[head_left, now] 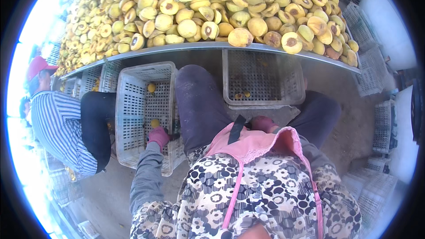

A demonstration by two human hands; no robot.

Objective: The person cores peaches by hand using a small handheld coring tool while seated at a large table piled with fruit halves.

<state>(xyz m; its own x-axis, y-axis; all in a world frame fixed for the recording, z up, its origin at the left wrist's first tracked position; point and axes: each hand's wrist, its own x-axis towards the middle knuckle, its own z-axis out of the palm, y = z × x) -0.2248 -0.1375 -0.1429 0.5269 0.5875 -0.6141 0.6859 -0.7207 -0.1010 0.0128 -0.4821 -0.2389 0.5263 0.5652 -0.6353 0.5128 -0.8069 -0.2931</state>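
Observation:
My left hand, in a pink glove, reaches over the near end of a white plastic crate. It lies against the crate's right wall, with a dark shape by its fingers crossing the rim; whether it grips the rim is unclear. Just beyond it a yellow peach piece rests on the crate floor, and another peach piece lies farther in. My right hand, also pink-gloved, is low between my knees, behind the raised edge of my pink apron. Its fingers are mostly hidden. A black strip shows beside it.
A metal-edged table bears a heap of halved yellow peaches. Under it stands a second crate with a few pieces inside. A person in a striped shirt sits at left. Stacked crates line the right.

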